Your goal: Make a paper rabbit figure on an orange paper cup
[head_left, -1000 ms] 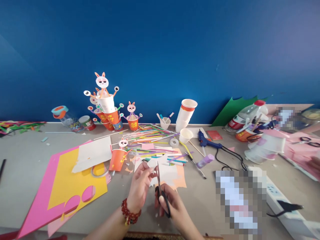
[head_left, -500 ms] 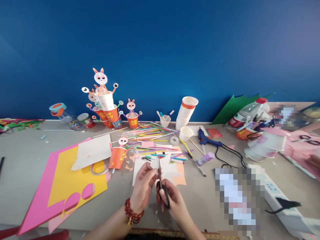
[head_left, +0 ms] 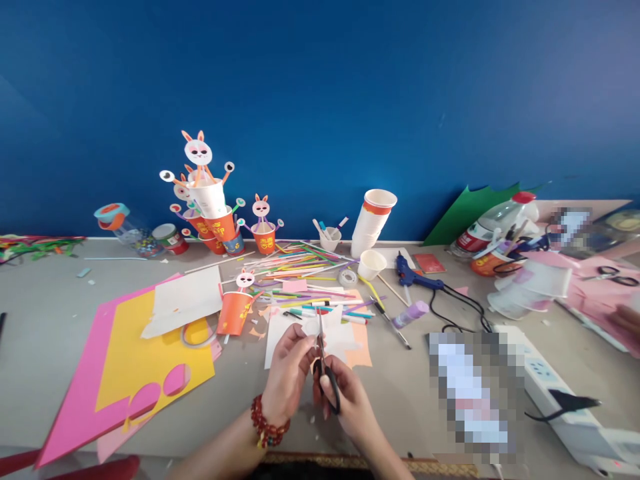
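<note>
My left hand is closed on a small piece of white paper, pinched between thumb and fingers. Black-handled scissors are in my right hand, their blades pointing up and away beside the paper's right edge. Behind the hands lie white paper sheets and a peach sheet. To the left of them stands an orange paper cup with a rabbit face on top. Markers and colored sticks are spread out beyond the paper.
Pink and yellow sheets lie at left. Decorated cups stand by the wall near a tall stack of white cups. On the right are a blue glue gun, a glue stick, a power strip and another person's hand.
The blades have shifted slightly against the white paper, which my left hand still pinches. The view has moved a little. At far right the other person's hand has moved slightly.
</note>
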Action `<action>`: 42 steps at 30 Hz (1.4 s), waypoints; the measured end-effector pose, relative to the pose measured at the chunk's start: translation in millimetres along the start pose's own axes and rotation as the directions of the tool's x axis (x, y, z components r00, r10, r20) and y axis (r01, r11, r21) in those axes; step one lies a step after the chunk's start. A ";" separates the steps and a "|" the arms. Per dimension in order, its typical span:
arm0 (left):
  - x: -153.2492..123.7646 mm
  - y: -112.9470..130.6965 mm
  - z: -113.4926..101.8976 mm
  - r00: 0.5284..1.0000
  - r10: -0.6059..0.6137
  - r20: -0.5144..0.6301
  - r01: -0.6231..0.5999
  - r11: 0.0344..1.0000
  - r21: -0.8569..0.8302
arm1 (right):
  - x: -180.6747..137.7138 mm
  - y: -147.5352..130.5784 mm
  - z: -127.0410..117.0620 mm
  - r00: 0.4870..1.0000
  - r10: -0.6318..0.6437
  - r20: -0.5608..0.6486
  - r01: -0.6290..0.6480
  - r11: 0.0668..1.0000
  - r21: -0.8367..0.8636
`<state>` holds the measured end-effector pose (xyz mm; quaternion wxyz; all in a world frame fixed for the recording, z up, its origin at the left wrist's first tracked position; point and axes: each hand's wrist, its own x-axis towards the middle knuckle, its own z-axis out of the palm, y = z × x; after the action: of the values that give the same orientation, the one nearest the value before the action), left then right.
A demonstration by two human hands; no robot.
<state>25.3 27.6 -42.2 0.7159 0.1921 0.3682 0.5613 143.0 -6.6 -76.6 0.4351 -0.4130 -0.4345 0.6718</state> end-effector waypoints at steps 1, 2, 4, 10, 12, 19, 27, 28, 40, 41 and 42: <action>0.2 -0.5 -0.3 1.000 0.002 0.005 -0.002 1.000 -0.005 | -0.1 0.0 -0.2 1.000 0.002 0.001 -0.002 1.000 -0.002; 0.5 -1.0 -0.6 1.000 0.004 0.009 -0.004 1.000 -0.010 | -0.2 0.1 -0.3 1.000 0.002 0.000 -0.002 1.000 -0.003; 0.9 -1.8 -1.3 1.000 0.001 0.011 -0.001 1.000 -0.016 | -0.3 0.0 -0.1 1.000 -0.001 -0.003 0.001 1.000 -0.007; 0.5 -2.7 -1.5 1.000 -0.005 0.014 0.005 1.000 -0.015 | -0.6 -0.6 0.6 1.000 -0.010 -0.019 0.010 1.000 -0.009; 0.4 -2.7 -1.2 1.000 -0.003 0.021 0.003 1.000 -0.015 | -0.4 -0.5 0.3 1.000 -0.011 -0.016 0.011 1.000 -0.013; 0.0 -2.3 -0.1 1.000 -0.013 0.015 0.013 1.000 -0.028 | -0.5 -0.3 0.8 1.000 -0.002 -0.025 0.001 1.000 -0.018; -0.3 -2.8 -2.2 0.999 -0.015 0.031 0.017 0.998 -0.059 | -1.7 -1.5 0.8 1.000 -0.007 -0.021 0.007 0.999 -0.035; -0.1 -2.8 -2.2 0.999 -0.017 0.032 0.019 0.998 -0.064 | -1.9 -1.3 0.7 1.000 -0.007 -0.022 0.006 0.999 -0.036; -1.0 -4.0 -2.8 0.999 -0.006 0.038 0.009 0.997 -0.079 | -1.7 5.7 -2.7 1.000 0.000 -0.031 -0.002 0.998 -0.055; -1.0 -4.0 -3.1 0.999 -0.003 0.033 0.006 0.997 -0.078 | -1.7 5.5 -3.1 1.000 0.002 -0.030 -0.004 0.998 -0.061; -0.9 -4.1 -3.3 1.000 -0.002 0.029 0.004 0.997 -0.076 | -1.8 5.2 -3.5 1.000 0.005 -0.031 -0.007 0.998 -0.066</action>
<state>25.4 25.0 -46.9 0.7288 0.1722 0.3364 0.5709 145.5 -8.8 -82.2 0.4259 -0.4387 -0.4483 0.6520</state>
